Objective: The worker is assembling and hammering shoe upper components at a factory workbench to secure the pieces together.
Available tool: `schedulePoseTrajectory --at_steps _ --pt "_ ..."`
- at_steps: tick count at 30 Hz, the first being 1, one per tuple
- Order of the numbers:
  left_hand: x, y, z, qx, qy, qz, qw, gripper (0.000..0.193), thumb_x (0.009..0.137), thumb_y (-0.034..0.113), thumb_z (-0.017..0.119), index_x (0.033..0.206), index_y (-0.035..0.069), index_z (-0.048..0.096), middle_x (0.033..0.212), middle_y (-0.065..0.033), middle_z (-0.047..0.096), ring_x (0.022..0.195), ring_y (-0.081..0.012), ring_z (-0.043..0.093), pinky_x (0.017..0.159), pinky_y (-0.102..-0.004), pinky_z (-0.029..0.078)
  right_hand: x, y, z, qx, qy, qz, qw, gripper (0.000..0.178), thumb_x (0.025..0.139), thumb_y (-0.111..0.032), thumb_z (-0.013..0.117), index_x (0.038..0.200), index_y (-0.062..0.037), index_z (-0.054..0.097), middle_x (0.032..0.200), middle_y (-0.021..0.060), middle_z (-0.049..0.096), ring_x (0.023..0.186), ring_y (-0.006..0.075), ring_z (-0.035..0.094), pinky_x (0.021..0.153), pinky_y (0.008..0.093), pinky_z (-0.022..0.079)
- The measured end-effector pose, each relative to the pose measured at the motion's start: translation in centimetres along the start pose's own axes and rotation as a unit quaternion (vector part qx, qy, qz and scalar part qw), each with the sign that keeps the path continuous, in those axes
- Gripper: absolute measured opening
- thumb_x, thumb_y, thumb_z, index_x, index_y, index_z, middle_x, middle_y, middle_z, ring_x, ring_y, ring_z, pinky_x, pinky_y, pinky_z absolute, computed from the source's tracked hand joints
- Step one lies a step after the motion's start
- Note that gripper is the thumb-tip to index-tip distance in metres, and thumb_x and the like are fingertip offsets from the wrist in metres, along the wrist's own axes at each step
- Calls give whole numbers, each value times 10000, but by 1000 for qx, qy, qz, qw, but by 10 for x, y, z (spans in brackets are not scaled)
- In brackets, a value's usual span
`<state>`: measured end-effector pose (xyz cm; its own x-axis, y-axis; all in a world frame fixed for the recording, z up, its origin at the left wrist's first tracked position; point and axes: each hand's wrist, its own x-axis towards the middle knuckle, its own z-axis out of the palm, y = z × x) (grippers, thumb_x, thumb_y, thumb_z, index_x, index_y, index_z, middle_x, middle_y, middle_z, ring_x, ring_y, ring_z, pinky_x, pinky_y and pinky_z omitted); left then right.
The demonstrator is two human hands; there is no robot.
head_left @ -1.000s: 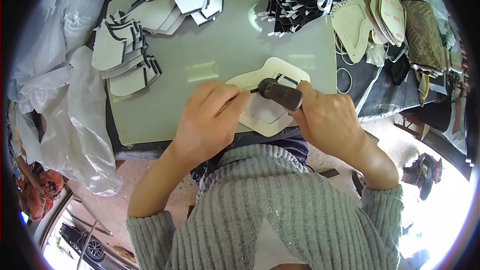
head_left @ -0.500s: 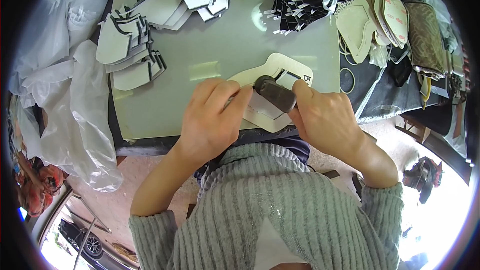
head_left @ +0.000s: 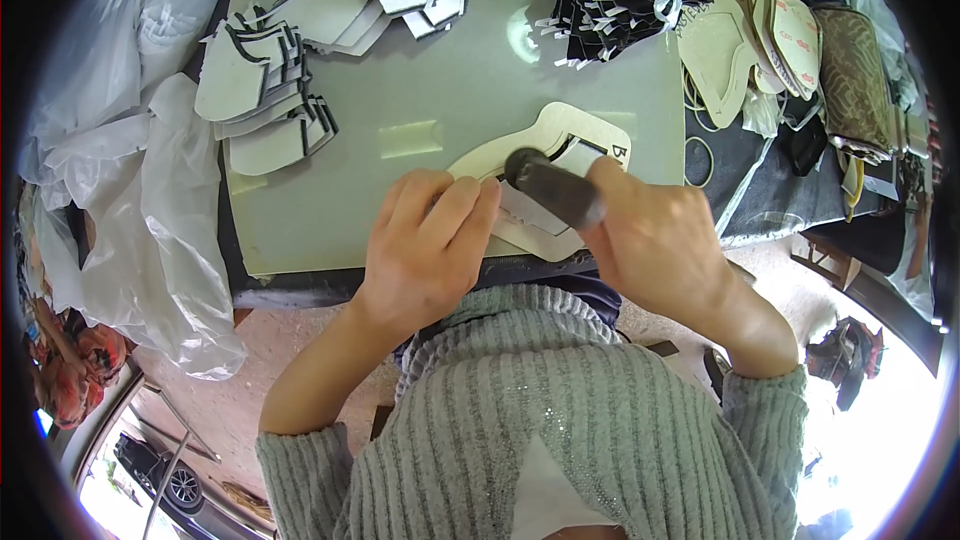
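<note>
Near the front of the table lies a cream card template (head_left: 562,120) with a cut-out middle. A white piece with dark edging (head_left: 580,158) sits within the template. My left hand (head_left: 425,240) is closed, its bent fingertips pressed together at the left end of that piece; the fingertips are partly hidden. In my closed right hand (head_left: 655,235) is a dark hammer (head_left: 545,185), blurred by motion. Its rounded head is over the piece, close to my left fingertips; the handle is hidden by my hand.
White pieces with dark edges (head_left: 250,80) are stacked at the back left of the grey-green work board (head_left: 380,210). A tied bundle of black pieces (head_left: 610,5) lies at the back. Cream card templates (head_left: 720,60) are at the right, plastic sheeting (head_left: 170,210) at the left.
The hammer has shifted slightly and its hand end is now blurred. My left fingers have moved slightly down and drawn closer together. The table view has shifted a little.
</note>
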<state>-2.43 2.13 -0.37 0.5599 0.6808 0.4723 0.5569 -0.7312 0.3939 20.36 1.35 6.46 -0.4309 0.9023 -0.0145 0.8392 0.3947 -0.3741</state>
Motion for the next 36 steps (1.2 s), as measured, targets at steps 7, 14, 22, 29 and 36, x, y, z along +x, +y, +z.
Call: schedulePoseTrajectory --at_steps 7,14,22,29,36 --pt "-3 1 1 -17 12 -31 999 270 762 0 745 1028 7 701 981 -71 598 831 -277 581 712 -364 502 -4 0 -5 -9 -19 34 999 294 933 -251 647 832 -36 474 550 91 552 461 268 600 423 373 464" --pt "-5 -3 5 -20 11 -17 1000 281 759 0 745 1037 21 708 967 -62 594 829 -265 572 698 -346 501 -4 2 3 -38 -57 41 997 337 947 -294 639 820 -39 460 565 81 543 464 275 602 422 377 464" --pt "-2 3 5 -5 17 -28 999 280 755 10 753 1030 9 701 976 -67 601 838 -277 582 710 -361 503 2 -3 8 -63 -37 15 997 351 950 -320 631 806 -51 458 554 74 553 453 250 602 407 349 450" --pt "-5 2 3 -30 28 -45 998 282 753 5 758 1029 4 699 968 -75 605 834 -277 586 711 -361 509 4 -3 7 -71 -51 23 996 348 952 -325 627 810 -54 462 551 68 562 447 247 599 402 352 447" --pt "-8 2 3 -5 20 -36 999 296 753 4 759 1043 1 701 987 -78 602 846 -277 586 713 -361 513 7 1 6 -28 -51 35 998 344 953 -316 625 816 -44 467 533 73 555 452 259 603 406 363 454"
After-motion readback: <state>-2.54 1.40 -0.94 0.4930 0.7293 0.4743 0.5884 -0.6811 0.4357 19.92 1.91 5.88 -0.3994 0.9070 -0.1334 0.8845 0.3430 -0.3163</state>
